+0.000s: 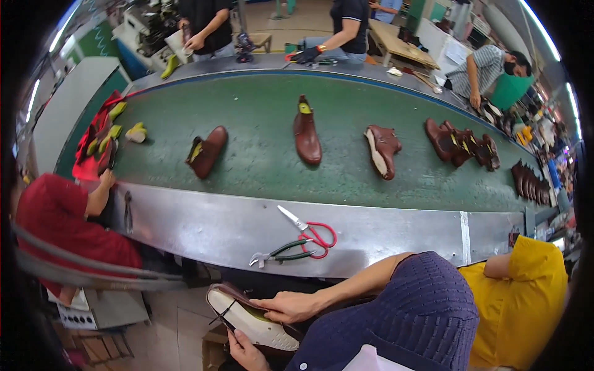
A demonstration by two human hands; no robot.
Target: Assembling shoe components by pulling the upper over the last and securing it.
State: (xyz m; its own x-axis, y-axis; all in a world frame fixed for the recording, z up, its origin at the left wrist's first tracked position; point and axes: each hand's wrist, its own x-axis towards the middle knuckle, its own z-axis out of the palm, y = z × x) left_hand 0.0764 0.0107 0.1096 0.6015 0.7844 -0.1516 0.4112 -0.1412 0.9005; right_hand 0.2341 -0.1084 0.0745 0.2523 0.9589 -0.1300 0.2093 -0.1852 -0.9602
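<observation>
Low in front of me, off the table's near edge, is a brown leather shoe with its pale underside turned up. My left hand grips its near side from below, fingers closed round the edge. Across from it, my right hand holds the far side, its index finger lying along the brown leather rim. A thin black piece crosses the pale surface near one end; its kind is unclear. On the metal ledge just beyond, red-handled scissors lie partly over dark green-handled pincers.
Brown boots stand or lie spaced along the green conveyor belt, several more at its right. Another tool lies on the ledge's left. People in red and yellow sit close on either side; others work across the belt.
</observation>
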